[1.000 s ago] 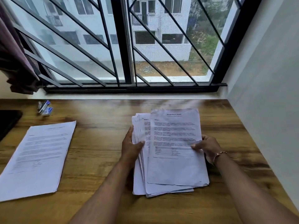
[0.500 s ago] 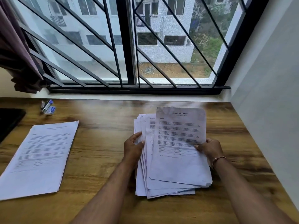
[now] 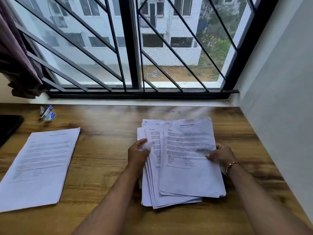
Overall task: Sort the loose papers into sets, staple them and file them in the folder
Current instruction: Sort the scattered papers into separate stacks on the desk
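Both hands, left hand [image 3: 138,154] and right hand [image 3: 220,156], grip the fanned paper stack [image 3: 171,187] between them.

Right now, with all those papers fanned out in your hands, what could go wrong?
1. The fanned stack is uneven, with the left hand holding one edge and the right hand pinching the top sheet. Sheets might slip and get out of order.
2. The finished pile lies apart to the left; a sheet could end up in the wrong set.
3. The stapler sits far back on the desk, so reaching for it could loosen the stack.
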